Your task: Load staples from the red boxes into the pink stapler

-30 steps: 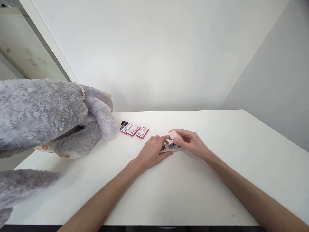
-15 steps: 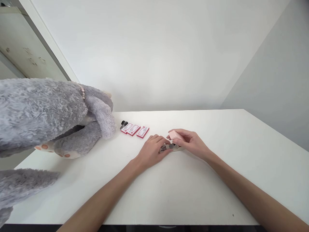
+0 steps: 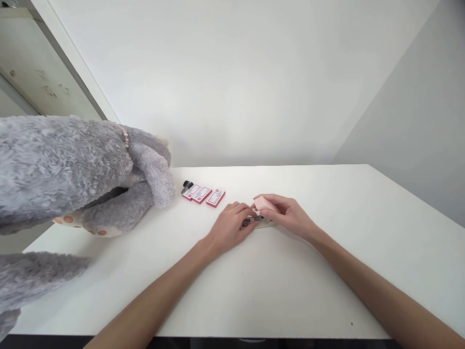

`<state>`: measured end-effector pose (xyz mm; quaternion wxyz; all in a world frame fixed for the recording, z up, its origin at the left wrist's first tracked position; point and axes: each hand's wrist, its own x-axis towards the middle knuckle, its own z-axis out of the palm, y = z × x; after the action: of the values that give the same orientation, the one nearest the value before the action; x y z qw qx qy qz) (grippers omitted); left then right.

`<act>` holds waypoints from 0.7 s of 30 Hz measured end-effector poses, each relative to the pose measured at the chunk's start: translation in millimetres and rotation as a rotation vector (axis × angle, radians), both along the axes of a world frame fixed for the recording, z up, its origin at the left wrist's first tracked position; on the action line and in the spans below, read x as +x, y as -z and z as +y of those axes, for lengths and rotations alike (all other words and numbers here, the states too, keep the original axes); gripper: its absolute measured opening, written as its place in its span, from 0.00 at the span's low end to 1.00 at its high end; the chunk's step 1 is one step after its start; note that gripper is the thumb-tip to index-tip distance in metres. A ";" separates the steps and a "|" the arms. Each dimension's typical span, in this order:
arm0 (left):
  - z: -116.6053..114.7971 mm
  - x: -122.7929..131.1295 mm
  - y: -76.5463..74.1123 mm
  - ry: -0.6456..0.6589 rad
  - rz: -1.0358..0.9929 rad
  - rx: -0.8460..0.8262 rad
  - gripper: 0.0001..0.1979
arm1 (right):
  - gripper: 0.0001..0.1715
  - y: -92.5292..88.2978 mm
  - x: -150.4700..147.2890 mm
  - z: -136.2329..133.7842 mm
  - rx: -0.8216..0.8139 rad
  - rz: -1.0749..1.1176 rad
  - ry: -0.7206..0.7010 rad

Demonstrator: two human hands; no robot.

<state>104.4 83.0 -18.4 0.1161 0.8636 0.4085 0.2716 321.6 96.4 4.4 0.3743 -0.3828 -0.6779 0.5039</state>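
In the head view my right hand (image 3: 286, 212) grips a small pale pink block (image 3: 265, 203) between thumb and fingers. My left hand (image 3: 232, 225) rests on the table just left of it, its thumb and index finger curled round a small dark patterned piece with a metal-looking part (image 3: 246, 222). Under both hands lies a flat cream-coloured item (image 3: 268, 224), partly covered by the fingers. The pink block is held right above this item's right part. Exactly what the small pieces are is too small to tell.
Red-and-white small boxes (image 3: 215, 198) lie on the white table (image 3: 276, 286) beyond my left hand, beside a black and metal object (image 3: 187, 186). A large grey plush toy (image 3: 65, 165) takes up the left side. A white wall (image 3: 232, 87) rises behind the table.
Both hands keep nearly the same place and hold. The metal-looking part near my left fingertips appears slightly shifted or tilted. The view has moved a little.
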 end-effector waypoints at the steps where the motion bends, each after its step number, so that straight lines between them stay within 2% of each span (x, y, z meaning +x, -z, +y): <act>1: -0.3 0.0 -0.4 0.004 0.007 -0.001 0.09 | 0.21 0.3 0.0 0.1 0.001 0.001 -0.004; 12: -1.6 0.1 -1.7 -0.009 -0.009 -0.026 0.06 | 0.23 2.7 1.7 2.3 0.023 -0.040 0.042; 21: -2.9 1.3 -8.2 -0.026 -0.061 -0.025 0.08 | 0.18 1.7 -0.3 1.2 0.076 -0.058 0.040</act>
<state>105.7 80.1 -10.2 0.1357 0.8480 0.4194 0.2943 321.3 97.6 2.7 0.3785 -0.3963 -0.6994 0.4589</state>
